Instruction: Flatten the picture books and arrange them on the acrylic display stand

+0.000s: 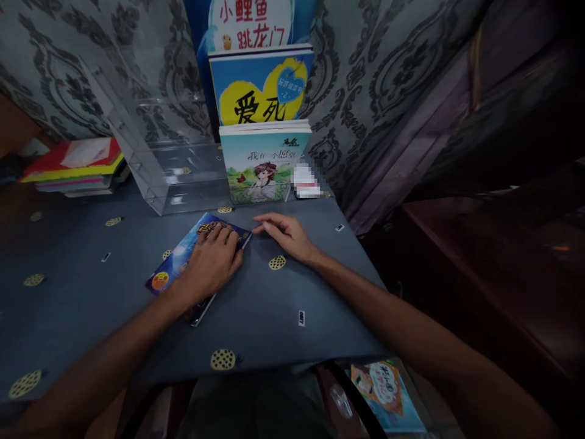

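Observation:
A blue-covered book [180, 245] lies slanted on the grey-blue tablecloth. My left hand [212, 259] rests palm down across it, fingers spread over the cover and hiding its middle. Just right of the book's upper corner is my right hand [289, 236], with its index finger and thumb pointing left towards the corner. Nothing shows in that hand, and its other fingers are partly hidden. Behind both hands, a clear acrylic rack [153, 186] holds a green-and-white picture-cover book [262, 161], a blue-and-yellow book [228, 76] and a taller blue book [201, 36].
A pile of books and folders [77, 167] stands at the back left. A small white item, blurred out [307, 183], sits beside the rack. Patterned curtain [365, 73] hangs behind the table. Below the front edge, another book [393, 396] lies lower down; a dark red surface [493, 274] is at right.

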The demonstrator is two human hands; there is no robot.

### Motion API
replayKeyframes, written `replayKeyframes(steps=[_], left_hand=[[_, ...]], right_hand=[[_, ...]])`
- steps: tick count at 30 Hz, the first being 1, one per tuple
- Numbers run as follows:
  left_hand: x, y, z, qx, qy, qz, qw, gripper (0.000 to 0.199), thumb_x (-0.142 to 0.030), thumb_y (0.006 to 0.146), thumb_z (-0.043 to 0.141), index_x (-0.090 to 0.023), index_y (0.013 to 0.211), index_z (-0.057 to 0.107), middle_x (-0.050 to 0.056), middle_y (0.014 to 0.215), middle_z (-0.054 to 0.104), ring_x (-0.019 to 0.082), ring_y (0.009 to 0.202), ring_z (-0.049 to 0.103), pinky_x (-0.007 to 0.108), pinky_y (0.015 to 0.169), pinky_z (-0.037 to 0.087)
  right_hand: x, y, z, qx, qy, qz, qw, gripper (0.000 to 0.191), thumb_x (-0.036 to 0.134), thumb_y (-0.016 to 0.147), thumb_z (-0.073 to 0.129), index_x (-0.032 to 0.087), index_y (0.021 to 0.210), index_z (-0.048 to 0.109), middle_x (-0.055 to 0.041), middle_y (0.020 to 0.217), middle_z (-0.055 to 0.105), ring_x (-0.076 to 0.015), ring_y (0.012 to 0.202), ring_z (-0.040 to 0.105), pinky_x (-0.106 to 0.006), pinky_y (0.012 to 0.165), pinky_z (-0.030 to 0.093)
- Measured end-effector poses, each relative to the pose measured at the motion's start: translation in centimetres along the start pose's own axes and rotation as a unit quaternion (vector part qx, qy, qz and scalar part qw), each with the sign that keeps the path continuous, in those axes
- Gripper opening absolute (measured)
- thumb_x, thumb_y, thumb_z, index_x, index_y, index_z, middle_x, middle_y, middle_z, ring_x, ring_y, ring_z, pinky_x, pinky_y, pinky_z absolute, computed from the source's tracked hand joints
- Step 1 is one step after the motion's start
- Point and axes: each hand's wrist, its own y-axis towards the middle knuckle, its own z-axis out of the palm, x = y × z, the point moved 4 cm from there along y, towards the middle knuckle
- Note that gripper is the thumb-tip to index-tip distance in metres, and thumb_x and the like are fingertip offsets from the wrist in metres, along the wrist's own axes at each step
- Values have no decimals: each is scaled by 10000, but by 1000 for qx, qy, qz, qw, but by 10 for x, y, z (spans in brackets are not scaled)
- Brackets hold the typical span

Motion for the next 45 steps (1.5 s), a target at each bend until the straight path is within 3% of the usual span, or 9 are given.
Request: replayKeyframes(steps=[7,12,19,23,26,30,35,40,45], left_hand=[[4,0,-3,18,-4,5,1000,294,-371,1016,442,-158,1170,573,169,1326,629,344,1331,532,516,1092,450],[26,-8,-8,50,-85,88,991,387,-406,1027,446,-168,1311,557,149,1438,573,295,1394,487,476,1174,388],[63,-60,-8,127,-181,103,970,712,-640,943,532,-293,1549,395,87,1676,308,277,1558,253,489,1260,233],[64,-91,-5,118,-183,108,970,912,-702,802,683,-329,1569,360,89,1675,307,313,1556,251,534,1263,207],[60,-104,-3,110,-166,112,974,879,-658,853,657,-306,1586,324,102,1684,278,313,1563,230,553,1266,189],[56,-109,-2,72,-151,102,981,683,-568,941,587,-283,1537,414,108,1651,356,308,1541,292,574,1257,213],[55,-110,1,42,-147,86,984,581,-529,954,577,-271,1470,509,109,1564,492,314,1507,362,584,1252,226],[52,-113,3,27,-142,87,986,562,-502,970,556,-278,1482,496,92,1556,506,305,1519,342,573,1262,213],[49,-114,5,11,-132,89,987,532,-489,993,521,-267,1475,495,90,1567,494,299,1523,334,569,1272,197]], right_hand=[[8,-5,9,60,-91,-33,994,341,340,987,514,186,1246,675,-86,1008,783,-229,974,723,-388,903,540],[12,-9,11,63,-141,-49,987,350,339,1003,506,217,1296,653,-94,1057,767,-243,993,713,-414,910,549],[8,-9,21,127,-197,-91,968,446,415,1030,457,230,1422,561,-119,1348,672,-300,1268,590,-523,1071,455],[2,-1,30,162,-230,-99,954,507,503,1044,395,267,1477,511,-97,1495,570,-329,1407,471,-577,1134,363],[-2,11,35,169,-235,-107,951,553,558,1045,354,264,1490,500,-94,1521,546,-337,1423,451,-572,1143,337],[-2,21,44,155,-235,-122,952,532,550,1042,380,257,1455,540,-95,1475,589,-335,1393,470,-546,1127,341],[23,-1,62,60,-215,-131,966,404,394,1048,422,223,1354,621,-119,1251,693,-302,1201,559,-521,1064,396],[58,-33,87,128,-73,-144,979,374,297,1065,388,247,1371,598,-73,1109,725,-228,1098,617,-422,998,487],[66,-39,91,150,-26,-139,978,306,242,1046,446,224,1261,663,-46,992,755,-201,1037,651,-383,972,510]])
